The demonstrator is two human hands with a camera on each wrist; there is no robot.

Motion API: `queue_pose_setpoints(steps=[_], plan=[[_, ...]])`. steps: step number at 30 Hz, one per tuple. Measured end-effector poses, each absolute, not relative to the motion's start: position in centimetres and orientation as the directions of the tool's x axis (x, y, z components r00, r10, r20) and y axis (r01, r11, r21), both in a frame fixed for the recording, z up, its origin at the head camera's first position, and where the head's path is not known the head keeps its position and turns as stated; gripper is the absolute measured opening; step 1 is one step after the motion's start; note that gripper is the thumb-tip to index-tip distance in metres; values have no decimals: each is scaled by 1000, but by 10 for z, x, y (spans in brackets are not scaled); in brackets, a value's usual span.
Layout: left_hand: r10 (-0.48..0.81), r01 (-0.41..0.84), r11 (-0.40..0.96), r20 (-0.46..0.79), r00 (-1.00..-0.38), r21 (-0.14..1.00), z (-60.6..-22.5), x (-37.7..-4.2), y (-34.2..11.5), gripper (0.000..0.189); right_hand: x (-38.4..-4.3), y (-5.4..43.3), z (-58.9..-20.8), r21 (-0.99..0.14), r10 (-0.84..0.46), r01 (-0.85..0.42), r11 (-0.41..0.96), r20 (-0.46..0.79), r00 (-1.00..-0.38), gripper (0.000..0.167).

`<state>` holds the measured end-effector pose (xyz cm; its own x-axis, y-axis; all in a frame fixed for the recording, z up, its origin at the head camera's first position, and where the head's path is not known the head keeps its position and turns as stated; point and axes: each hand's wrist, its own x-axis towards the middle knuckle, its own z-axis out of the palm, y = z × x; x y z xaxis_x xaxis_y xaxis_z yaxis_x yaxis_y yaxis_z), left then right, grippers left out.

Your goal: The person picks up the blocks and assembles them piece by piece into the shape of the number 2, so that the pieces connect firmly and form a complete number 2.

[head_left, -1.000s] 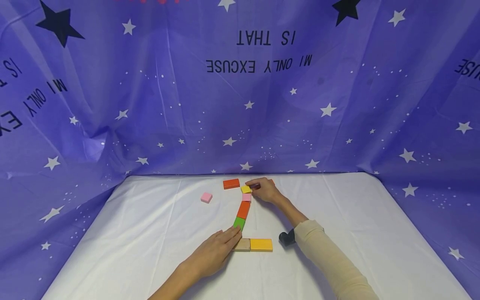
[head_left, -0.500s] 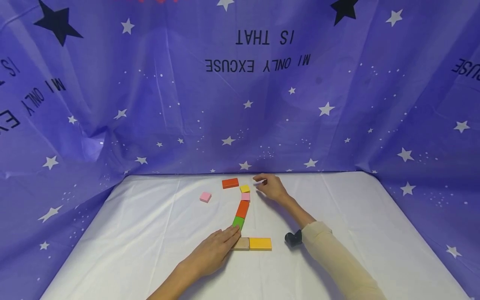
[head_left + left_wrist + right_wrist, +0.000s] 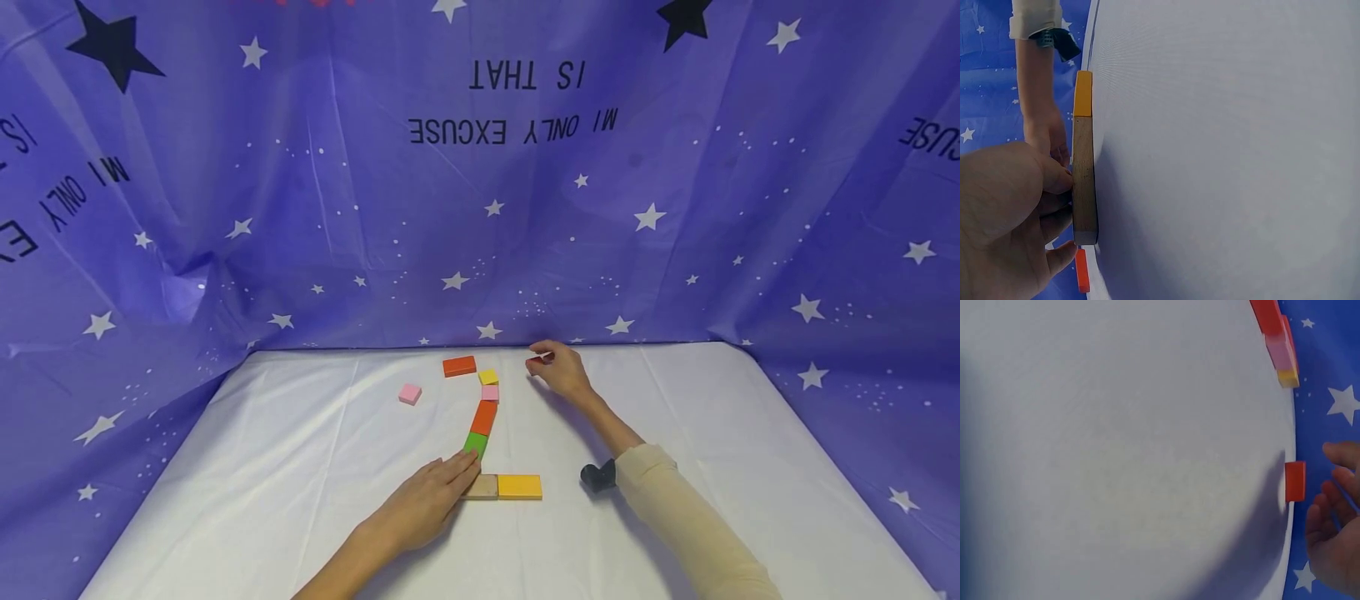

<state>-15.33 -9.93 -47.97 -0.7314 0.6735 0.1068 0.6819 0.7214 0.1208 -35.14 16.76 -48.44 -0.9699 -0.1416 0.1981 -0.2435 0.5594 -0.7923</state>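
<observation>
my right hand is poised at the red block near the back of the table, fingers curved and parted, pinching nothing that i can see. the block should be light, stiff, smooth and hard to damage; best held by opposite sides. my left hand rests straight fingers on the green block. the white tabletop is faintly creased; a starry purple curtain hangs behind.

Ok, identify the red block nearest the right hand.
The red block right of the curved row; the others, one within it, one to its left, lie farther.
</observation>
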Motion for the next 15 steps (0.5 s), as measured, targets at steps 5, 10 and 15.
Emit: queue_pose_setpoints(steps=[5,10,15], plan=[[675,684,717,111,-729,133,-479,-153,-100,43,-353,173,-489,-788,-92,-196,584,176,-980,45],[677,688,713,122,-726,135,-479,-152,-100,42,-352,175,-492,-779,-92,-184,600,162,-983,48],[676,687,714,119,-727,136,-478,-152,-100,42,-352,173,-494,-771,-83,-147,620,121,-989,51]])
